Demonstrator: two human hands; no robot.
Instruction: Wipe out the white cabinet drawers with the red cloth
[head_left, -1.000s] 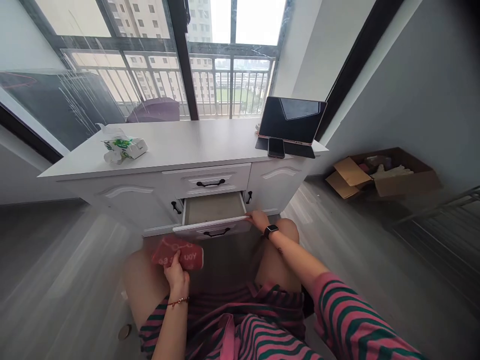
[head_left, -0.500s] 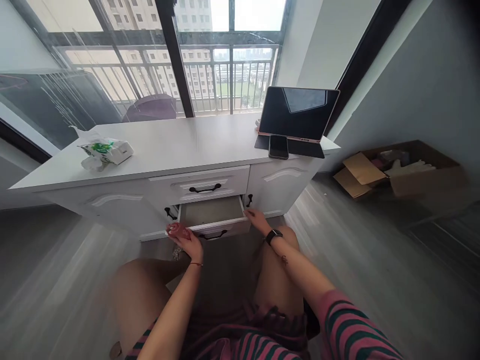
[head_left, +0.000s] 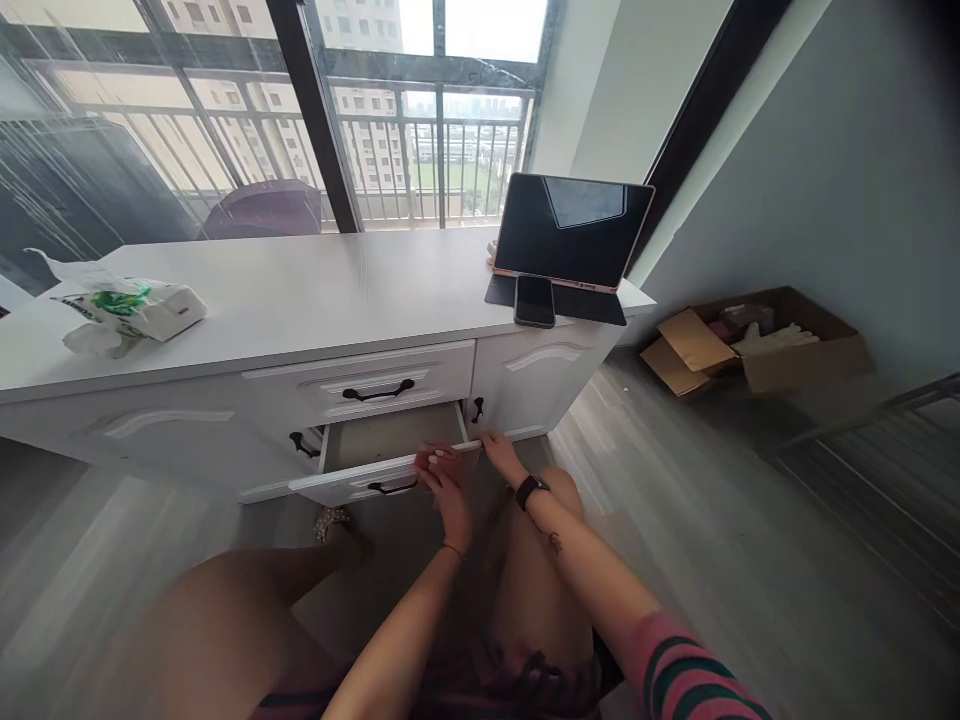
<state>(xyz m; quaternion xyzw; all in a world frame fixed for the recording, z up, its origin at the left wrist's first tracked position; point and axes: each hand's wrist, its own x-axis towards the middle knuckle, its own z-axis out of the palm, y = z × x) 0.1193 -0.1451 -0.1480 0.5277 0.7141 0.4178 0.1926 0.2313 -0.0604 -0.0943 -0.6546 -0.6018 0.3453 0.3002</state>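
Observation:
The lower middle drawer (head_left: 379, 436) of a white cabinet (head_left: 300, 300) stands pulled out, and its inside looks bare. My left hand (head_left: 448, 485) reaches to the drawer's front rim near its right end, fingers curled over the edge. My right hand (head_left: 495, 450), with a black watch (head_left: 529, 490) on the wrist, grips the drawer's right front corner. The red pouch I held earlier is not in view. My bare knees are below the drawer.
On the cabinet top stand a dark tablet (head_left: 571, 232) with a phone (head_left: 535, 300) in front of it, and a tissue pack (head_left: 127, 310) at the left. An open cardboard box (head_left: 757, 350) sits on the floor at the right. A window with railings is behind.
My left hand carried the red pouch up to the drawer, then slid right along its front rim; the pouch is no longer visible. The right hand stayed on the drawer's corner. The view shifted left.

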